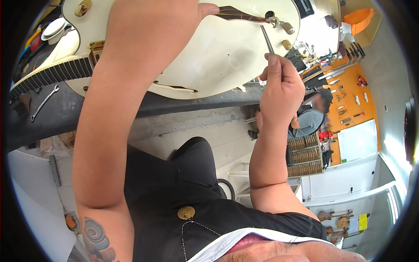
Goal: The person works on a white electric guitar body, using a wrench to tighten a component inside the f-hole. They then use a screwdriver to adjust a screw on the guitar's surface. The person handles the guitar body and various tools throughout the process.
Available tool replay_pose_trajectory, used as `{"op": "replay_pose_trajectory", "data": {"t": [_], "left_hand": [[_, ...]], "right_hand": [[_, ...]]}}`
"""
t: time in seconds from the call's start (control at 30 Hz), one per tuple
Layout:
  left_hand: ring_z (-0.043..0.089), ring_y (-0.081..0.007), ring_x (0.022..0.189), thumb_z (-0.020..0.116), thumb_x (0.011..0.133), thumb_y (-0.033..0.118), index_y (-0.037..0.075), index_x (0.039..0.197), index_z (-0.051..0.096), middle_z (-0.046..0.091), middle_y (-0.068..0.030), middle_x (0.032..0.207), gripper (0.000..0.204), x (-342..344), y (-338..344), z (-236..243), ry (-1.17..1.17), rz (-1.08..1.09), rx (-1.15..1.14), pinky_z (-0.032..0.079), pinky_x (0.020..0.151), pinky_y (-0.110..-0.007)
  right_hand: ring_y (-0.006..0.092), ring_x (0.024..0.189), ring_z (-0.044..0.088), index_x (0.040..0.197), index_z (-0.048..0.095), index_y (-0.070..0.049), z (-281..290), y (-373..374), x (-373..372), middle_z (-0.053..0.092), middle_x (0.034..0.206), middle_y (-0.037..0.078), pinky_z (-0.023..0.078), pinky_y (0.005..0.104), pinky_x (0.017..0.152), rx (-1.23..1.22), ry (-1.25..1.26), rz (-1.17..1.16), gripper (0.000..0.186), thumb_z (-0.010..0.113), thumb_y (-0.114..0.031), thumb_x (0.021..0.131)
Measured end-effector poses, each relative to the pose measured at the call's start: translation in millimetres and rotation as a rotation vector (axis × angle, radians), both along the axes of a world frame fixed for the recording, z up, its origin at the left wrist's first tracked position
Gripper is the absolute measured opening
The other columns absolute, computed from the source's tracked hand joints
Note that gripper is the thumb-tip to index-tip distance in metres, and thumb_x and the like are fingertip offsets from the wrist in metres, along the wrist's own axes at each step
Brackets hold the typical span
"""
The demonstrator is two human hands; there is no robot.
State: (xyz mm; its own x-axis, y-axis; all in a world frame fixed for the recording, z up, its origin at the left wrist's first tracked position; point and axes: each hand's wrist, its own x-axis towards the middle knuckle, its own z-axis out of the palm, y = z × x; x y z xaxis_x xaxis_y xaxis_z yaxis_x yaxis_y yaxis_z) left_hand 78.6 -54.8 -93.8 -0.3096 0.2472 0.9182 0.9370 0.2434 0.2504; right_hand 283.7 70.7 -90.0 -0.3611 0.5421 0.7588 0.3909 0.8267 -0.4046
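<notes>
A cream hollow-body guitar [227, 61] lies across the top of the view, its dark fretboard [48, 74] reaching left. My left hand [148, 22] is over the body, its thumb beside an upper sound hole [235, 14] with thin wires in it; the other fingers are hidden. A metal fitting [273, 22] sits at the right end of that opening, near two cylindrical knobs [288, 28]. My right hand [281, 87] pinches a slim metal rod [266, 38], whose upper tip is just below the sound hole.
The guitar rests on a dark workbench [39, 131] with a combination wrench [43, 102] and white containers [54, 30]. At right, a seated person in grey [305, 122] is near an orange tool board [351, 91], a slotted parts rack [301, 155] and an orange bin [360, 19].
</notes>
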Motion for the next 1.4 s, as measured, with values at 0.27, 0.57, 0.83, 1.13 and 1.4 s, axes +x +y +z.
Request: {"op": "replay_pose_trajectory", "data": {"t": [0.27,0.57,0.83,1.13,1.4], "left_hand": [[0.072,-0.0381,0.104,0.081,0.087,0.026,-0.004,0.123,0.069,0.076,-0.0215,0.114,0.049,-2,-3,1,-0.003,-0.032,-0.011,0.055,0.095,-0.044],[0.072,-0.0364,0.107,0.08,0.089,0.029,-0.003,0.127,0.069,0.075,-0.0206,0.119,0.051,4,-5,2,-0.007,0.018,-0.049,0.054,0.098,-0.042],[0.072,-0.0369,0.108,0.08,0.089,0.03,-0.004,0.128,0.068,0.075,-0.0207,0.121,0.053,-4,-1,0,0.029,0.012,-0.056,0.054,0.099,-0.042],[0.072,-0.0379,0.107,0.081,0.087,0.028,-0.004,0.124,0.068,0.075,-0.023,0.118,0.05,2,-1,1,0.02,0.008,-0.015,0.054,0.096,-0.044],[0.067,-0.0415,0.112,0.08,0.084,0.014,-0.001,0.126,0.063,0.07,-0.0243,0.12,0.048,18,-13,18,0.012,-0.114,0.042,0.051,0.099,-0.05]], "right_hand": [[0.0103,0.063,0.054,0.101,0.076,0.003,10,-5,-8,0.062,0.066,0.005,0.045,0.0286,0.061,-0.003,0.014,-0.031,0.028,0.068,-0.024,0.104],[0.0119,0.066,0.055,0.101,0.075,0.003,17,-10,-7,0.064,0.07,0.006,0.046,0.0298,0.064,-0.025,0.004,-0.051,0.03,0.068,-0.026,0.104],[0.0133,0.062,0.053,0.098,0.074,0.004,26,-12,-9,0.06,0.066,0.006,0.045,0.0312,0.062,0.037,-0.075,-0.095,0.03,0.066,-0.025,0.103],[0.0035,0.057,0.035,0.088,0.074,0.002,36,9,14,0.047,0.062,-0.007,0.024,0.0251,0.053,-0.482,0.102,0.267,0.028,0.072,-0.024,0.1],[0.0037,0.056,0.032,0.094,0.072,0.004,33,30,29,0.045,0.062,-0.005,0.022,0.0228,0.05,-0.737,0.156,0.542,0.028,0.068,-0.02,0.105]]}}
